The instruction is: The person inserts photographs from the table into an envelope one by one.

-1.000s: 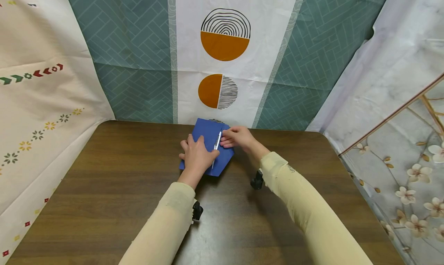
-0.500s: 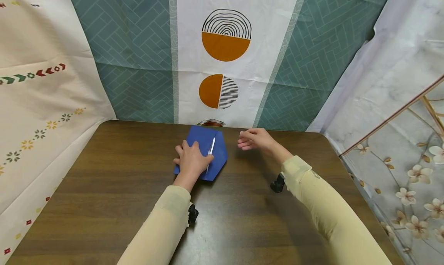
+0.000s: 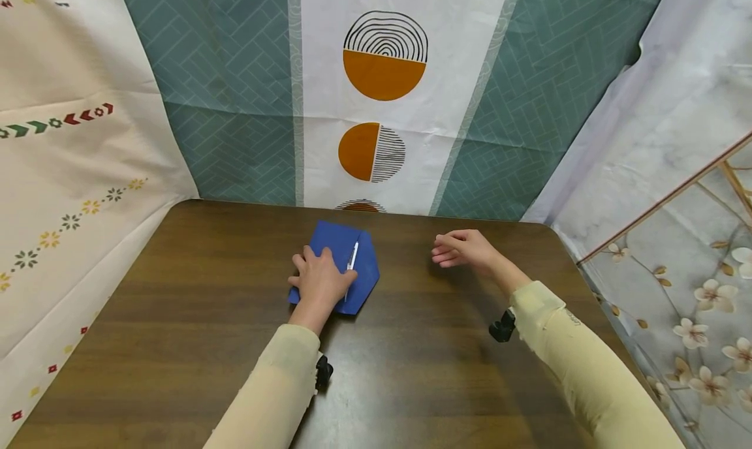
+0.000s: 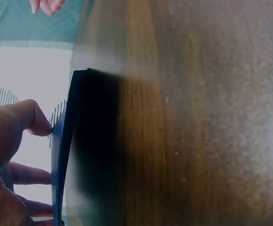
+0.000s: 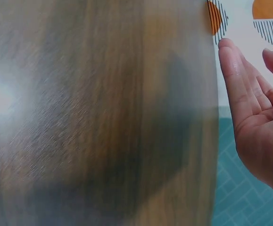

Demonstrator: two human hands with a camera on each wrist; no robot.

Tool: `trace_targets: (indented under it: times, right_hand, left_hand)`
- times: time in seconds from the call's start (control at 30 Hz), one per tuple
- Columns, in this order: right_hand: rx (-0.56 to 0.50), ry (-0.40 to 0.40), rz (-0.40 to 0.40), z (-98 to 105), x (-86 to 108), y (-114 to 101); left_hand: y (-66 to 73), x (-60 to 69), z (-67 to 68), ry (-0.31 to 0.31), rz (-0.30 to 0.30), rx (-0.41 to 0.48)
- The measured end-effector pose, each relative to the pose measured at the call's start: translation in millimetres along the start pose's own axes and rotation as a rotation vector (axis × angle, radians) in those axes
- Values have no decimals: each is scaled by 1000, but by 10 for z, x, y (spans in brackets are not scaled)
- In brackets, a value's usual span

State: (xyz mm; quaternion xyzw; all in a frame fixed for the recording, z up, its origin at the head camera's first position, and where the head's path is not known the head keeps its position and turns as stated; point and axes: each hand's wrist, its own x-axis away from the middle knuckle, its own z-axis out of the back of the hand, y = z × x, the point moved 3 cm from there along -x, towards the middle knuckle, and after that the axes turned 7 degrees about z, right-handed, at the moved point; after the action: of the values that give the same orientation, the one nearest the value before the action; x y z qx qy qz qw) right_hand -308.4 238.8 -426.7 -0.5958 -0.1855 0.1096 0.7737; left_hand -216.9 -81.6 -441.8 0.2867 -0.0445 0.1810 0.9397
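Observation:
A folded sheet of blue paper (image 3: 367, 266) is near the back of the brown table, left of centre. A narrow white strip runs along it. My left hand (image 3: 317, 280) holds it, fingers spread over its left side and thumb beside the strip. In the left wrist view the paper (image 4: 63, 141) shows almost edge-on, the thumb against one face and a dark shadow on the table below. My right hand (image 3: 467, 250) hovers over the table to the right, apart from the paper, its fingers loosely straight and holding nothing.
The brown wooden table (image 3: 399, 384) ends at a hanging cloth (image 3: 329, 96) with orange and black circle prints. A cream patterned cloth (image 3: 76, 240) hangs at the left, a floral one (image 3: 681, 273) at the right. Black wrist cameras sit on both sleeves.
My right hand has left the paper's right edge and moved right and a little nearer. My left hand and the blue paper have shifted slightly left and nearer.

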Motion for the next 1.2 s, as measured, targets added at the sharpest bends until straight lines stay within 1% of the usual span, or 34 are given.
trace_targets:
  times: [0.2,0.3,0.43,0.6,0.8,0.9,1.0,1.1,1.2]
  right_hand:
    - [9,0,7,57,117,83]
    - [2,13,7,80,156,119]
    - [12,33,6,125,232,155]
    - [47,37,3,182,337,185]
    - [86,40,14,246,447,176]
    - [104,43,23,276,494,155]
    - [144,37,26,297,522,129]
    - [207,27,16,317,552,95]
    - [291,17,8,318,585,39]
  left_hand:
    - [-12,62,-9,19,-1,-45]
    - [-27,90,-24,26,0,-65]
    - [-29,118,-60,13,2,-95]
    - [-19,149,-93,-13,10,-126]
    - [2,181,-84,-39,16,-134]
    - [10,163,-44,-43,3,-133]
    - [-3,112,29,-53,-15,-130]
    - [-41,55,154,-70,-46,-137]
    - [-115,4,319,-86,-101,-157]
